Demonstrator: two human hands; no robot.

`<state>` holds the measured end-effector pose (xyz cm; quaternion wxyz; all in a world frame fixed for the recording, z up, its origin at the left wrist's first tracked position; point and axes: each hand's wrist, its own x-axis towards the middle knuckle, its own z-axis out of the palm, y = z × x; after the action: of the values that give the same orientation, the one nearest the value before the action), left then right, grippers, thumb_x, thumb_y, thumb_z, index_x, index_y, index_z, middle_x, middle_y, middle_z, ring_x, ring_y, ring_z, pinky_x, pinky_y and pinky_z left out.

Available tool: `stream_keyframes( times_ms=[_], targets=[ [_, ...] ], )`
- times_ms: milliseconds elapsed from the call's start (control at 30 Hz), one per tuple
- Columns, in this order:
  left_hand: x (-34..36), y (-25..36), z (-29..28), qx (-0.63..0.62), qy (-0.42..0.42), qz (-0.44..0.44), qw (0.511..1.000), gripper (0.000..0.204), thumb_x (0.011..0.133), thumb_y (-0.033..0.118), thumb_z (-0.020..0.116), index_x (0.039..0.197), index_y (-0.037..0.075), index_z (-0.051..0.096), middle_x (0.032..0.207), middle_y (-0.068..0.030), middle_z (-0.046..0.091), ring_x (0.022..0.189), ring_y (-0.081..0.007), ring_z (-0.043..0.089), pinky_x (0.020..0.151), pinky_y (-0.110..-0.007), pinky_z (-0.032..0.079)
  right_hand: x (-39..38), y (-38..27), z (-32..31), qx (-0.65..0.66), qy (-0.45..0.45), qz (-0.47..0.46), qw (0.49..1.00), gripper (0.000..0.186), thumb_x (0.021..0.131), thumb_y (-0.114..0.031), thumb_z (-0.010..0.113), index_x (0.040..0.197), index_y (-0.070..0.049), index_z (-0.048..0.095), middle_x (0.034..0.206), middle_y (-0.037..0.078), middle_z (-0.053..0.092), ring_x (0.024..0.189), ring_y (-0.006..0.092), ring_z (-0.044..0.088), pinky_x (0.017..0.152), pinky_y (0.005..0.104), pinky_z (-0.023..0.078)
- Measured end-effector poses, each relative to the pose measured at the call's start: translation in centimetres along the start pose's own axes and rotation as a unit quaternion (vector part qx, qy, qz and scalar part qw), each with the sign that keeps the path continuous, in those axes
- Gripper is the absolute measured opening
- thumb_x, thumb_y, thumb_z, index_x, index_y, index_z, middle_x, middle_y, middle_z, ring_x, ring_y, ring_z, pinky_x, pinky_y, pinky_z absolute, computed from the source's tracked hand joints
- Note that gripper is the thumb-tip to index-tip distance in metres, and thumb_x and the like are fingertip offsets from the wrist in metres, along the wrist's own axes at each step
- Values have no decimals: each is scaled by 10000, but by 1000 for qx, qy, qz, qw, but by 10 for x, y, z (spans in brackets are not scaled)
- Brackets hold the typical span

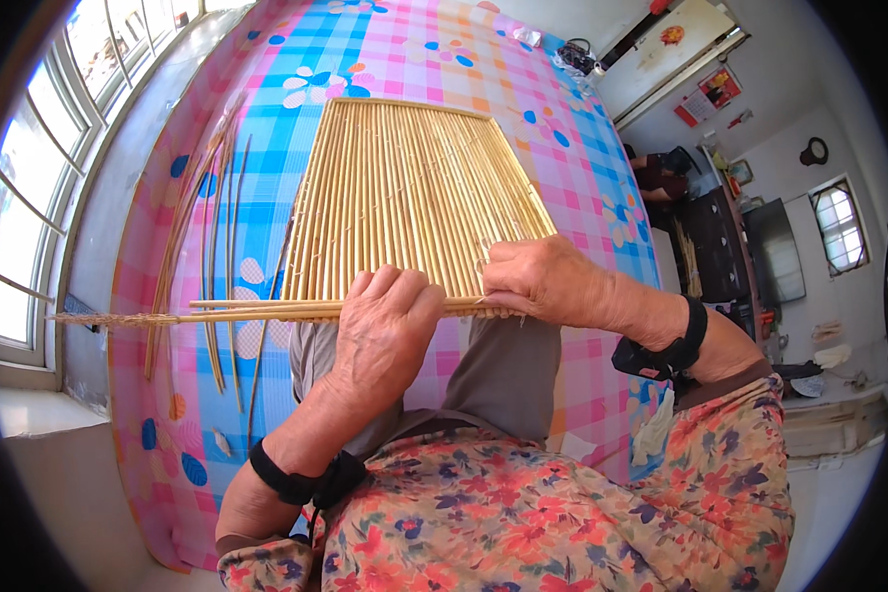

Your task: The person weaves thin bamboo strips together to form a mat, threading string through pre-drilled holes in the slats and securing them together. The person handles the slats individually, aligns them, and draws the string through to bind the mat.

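Closest to me, my two forearms in floral sleeves are coming up from the lower edge, each with a black wrist strap point(296, 481). My left hand point(390, 331) is curling down over a bundle of long straw stalks point(257, 312) that is lying crosswise at the near edge of the woven straw mat point(414, 192); the fingers are folded together over the stalks, pressing them against my lap. My right hand point(543, 281) is sitting just beside it, fingers bunched and pinching at the mat's near edge where the crosswise stalks are meeting the upright ones; I cannot tell exactly which stalk it is gripping. The bundle is sticking out well to the left, ending in a feathery tip. The mat is spreading away from my knees over the pink and blue checked sheet point(572, 168). Loose straw stalks point(212, 227) are lying on the sheet to the left, near the window point(39, 187).
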<state>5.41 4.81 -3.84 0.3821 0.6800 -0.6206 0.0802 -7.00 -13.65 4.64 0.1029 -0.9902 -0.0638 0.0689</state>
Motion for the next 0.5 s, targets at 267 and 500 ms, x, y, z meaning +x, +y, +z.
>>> stream_keyframes(
  times_ms=[267, 500],
  targets=[
    [2, -5, 5, -13, 21, 42, 999, 75, 732, 97, 570, 799, 82, 540, 792, -64, 461, 787, -254, 488, 707, -379, 391, 4, -31, -57, 390, 85, 89, 913, 64, 899, -88, 628, 878, -32, 606, 791, 0, 548, 726, 81, 533, 603, 257, 437],
    [6, -2, 4, -30, 1, 47, 998, 81, 725, 64, 568, 790, 74, 521, 798, -71, 468, 803, -271, 493, 727, -386, 389, -15, 17, -207, 703, 241, -199, 638, 165, 950, -156, 582, 963, 5, 614, 729, -6, 485, 619, 74, 430, 466, 210, 321]
  ],
)
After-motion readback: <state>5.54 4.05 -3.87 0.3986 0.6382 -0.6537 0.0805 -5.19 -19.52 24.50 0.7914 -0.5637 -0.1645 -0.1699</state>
